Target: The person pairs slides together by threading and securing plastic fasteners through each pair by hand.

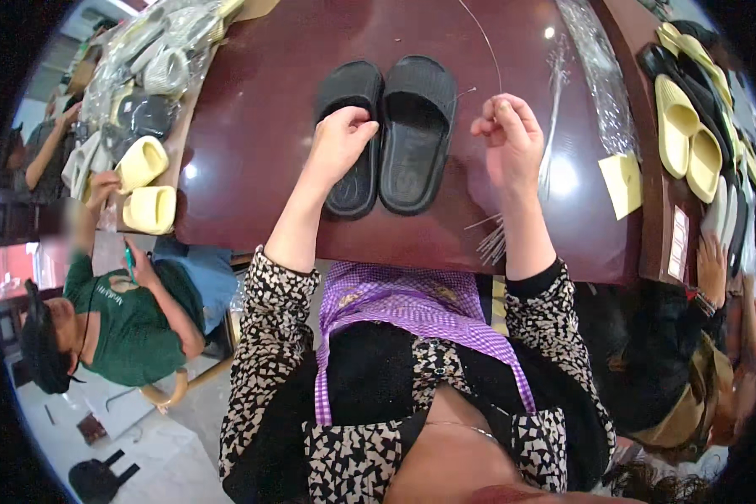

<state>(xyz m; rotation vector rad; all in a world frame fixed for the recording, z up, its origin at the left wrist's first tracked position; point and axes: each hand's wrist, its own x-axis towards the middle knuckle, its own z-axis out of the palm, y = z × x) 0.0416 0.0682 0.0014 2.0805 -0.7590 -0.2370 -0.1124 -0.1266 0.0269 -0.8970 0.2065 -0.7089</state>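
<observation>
Bright, even light from overhead floods the workroom, throwing white glare spots across the glossy dark-red table (pixel 252 101) and glinting off the clear plastic bags (pixel 601 92) along its right side. Shadows are soft and short, pooling faintly under the black slides (pixel 416 126) at centre. The fisheye view bends the table's straight edges into curves and squeezes the figures at both sides, with a black vignette closing off the corners. The centre is reasonably sharp; detail smears toward the rim, and a patch at the far left is blurred out. Colours run slightly washed.
</observation>
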